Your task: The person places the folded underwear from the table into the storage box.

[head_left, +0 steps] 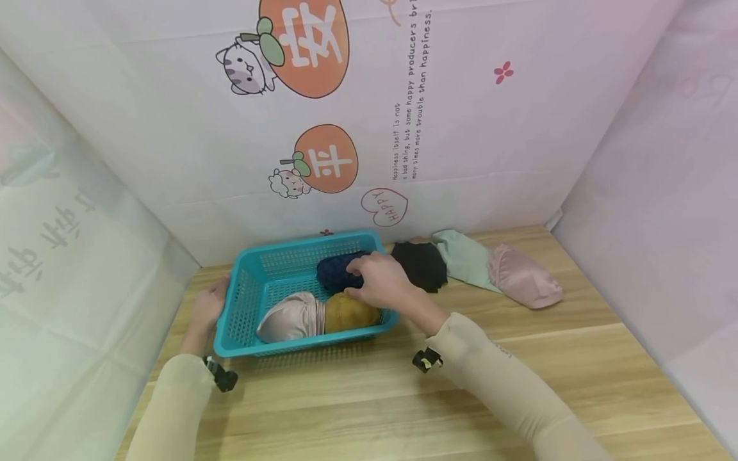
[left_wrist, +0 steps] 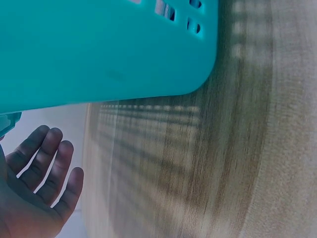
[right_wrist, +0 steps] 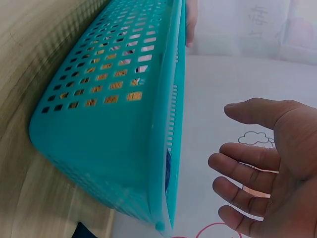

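Note:
A teal plastic basket [head_left: 242, 349] with perforated walls stands on the table. Inside lie a navy rolled cloth [head_left: 334, 272], a mustard cloth bundle [head_left: 348, 314] and a pale pink satiny bundle [head_left: 293, 318]. My left hand [head_left: 209, 306] is at the basket's left end; in the left wrist view its fingers [left_wrist: 54, 161] stretch out loosely beside the wall, the thumb mostly hidden. Over the basket's right end hovers my right hand [head_left: 380, 280], above the navy and mustard cloths. The right wrist view shows that hand [right_wrist: 277, 173] with parted, lightly bent fingers and nothing between them.
Right of the basket, a black cloth [head_left: 423, 264], a mint green cloth [head_left: 468, 259] and a pink satiny cloth [head_left: 524, 275] lie in a row on the wooden table [head_left: 369, 403]. A printed white sheet [head_left: 461, 128] hangs behind, with more sheeting at both sides.

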The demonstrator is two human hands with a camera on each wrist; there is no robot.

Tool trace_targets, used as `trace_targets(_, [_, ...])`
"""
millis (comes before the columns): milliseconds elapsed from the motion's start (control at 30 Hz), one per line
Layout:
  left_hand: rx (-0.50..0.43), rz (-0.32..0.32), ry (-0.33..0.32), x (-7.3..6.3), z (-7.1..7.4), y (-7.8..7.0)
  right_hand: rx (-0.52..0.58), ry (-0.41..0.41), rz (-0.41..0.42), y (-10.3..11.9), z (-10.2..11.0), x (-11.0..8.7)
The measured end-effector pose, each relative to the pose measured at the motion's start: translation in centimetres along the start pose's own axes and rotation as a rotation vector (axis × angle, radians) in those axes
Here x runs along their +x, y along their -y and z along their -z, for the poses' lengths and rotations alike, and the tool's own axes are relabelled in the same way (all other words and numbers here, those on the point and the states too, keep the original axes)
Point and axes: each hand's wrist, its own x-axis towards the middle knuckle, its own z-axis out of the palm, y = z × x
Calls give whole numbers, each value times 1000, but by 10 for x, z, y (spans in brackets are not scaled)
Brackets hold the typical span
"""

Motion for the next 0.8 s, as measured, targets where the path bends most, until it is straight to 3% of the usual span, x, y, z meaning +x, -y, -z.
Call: trace_targets(800, [-4,19,-18,1,-2,1,53,1,-93,-28,18,-9])
